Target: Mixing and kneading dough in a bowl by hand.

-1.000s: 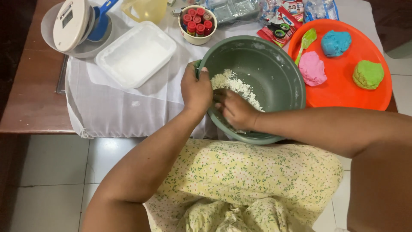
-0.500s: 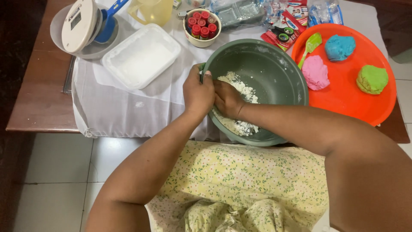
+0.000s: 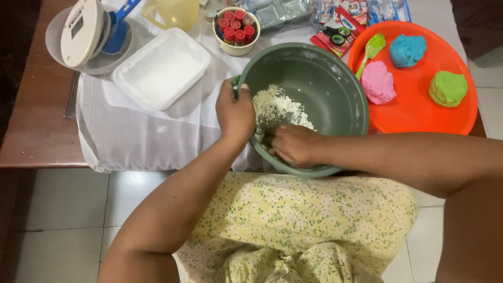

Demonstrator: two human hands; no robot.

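A white scale (image 3: 83, 31) sat in a clear bowl at the far left of the surface (image 3: 31, 120), beside a white tray (image 3: 160, 69) on a white cloth (image 3: 131, 131). The left hand (image 3: 235, 112) was clamped on the near rim of the green bowl (image 3: 325, 89). The right hand (image 3: 294, 144), fingers curled, pressed into the white crumbly dough (image 3: 275, 107) inside. An orange plate (image 3: 414, 112) of coloured dough lumps lay just beside the green bowl, at the right.

Two bare forearms, no sleeves, no watch, no rings visible. Left hand (image 3: 236, 112) and right hand (image 3: 293, 144) uncovered. Pale yellow garment (image 3: 304, 220) with small green-and-white floral print, gathered in folds at lower centre of the frame.
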